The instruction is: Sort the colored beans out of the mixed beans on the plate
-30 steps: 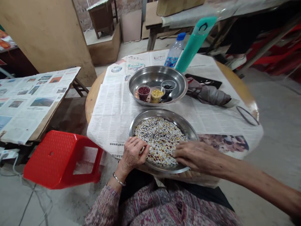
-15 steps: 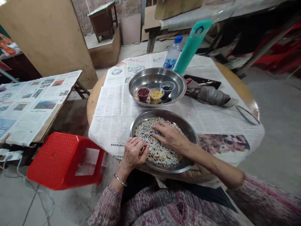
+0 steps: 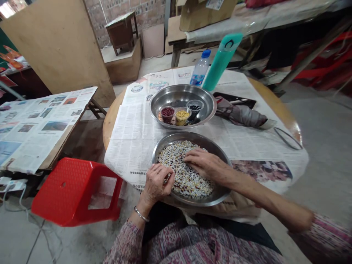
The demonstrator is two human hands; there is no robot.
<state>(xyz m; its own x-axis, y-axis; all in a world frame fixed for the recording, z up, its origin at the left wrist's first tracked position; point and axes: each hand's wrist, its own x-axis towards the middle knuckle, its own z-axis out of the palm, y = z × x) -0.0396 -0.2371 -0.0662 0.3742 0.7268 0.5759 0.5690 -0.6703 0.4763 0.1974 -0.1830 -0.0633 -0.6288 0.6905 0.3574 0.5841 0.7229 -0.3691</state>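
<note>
A steel basin (image 3: 213, 143) at the table's near edge holds a mix of white, yellow, dark red and black grains and beans (image 3: 176, 156). My right hand (image 3: 205, 165) reaches into it, its bent fingers drawn together on the mix. At the basin's left rim my left hand (image 3: 158, 182) is curled, with something small and dark showing inside the fingers. Behind stands a second steel basin (image 3: 189, 93) with three clear cups: dark red beans (image 3: 167, 114), yellow beans (image 3: 182, 116) and black beans (image 3: 195, 107).
Newspaper (image 3: 126, 143) covers the round table. A plastic bottle (image 3: 200, 69) and a tall turquoise container (image 3: 222, 62) stand behind the far basin. To the right lies a folded grey umbrella (image 3: 243, 113). On the floor at left is a red stool (image 3: 66, 187).
My right hand has moved slightly right and nearer to me over the mix, and its spread fingers have drawn together. My left hand stays curled at the rim. The view has tilted up a little.
</note>
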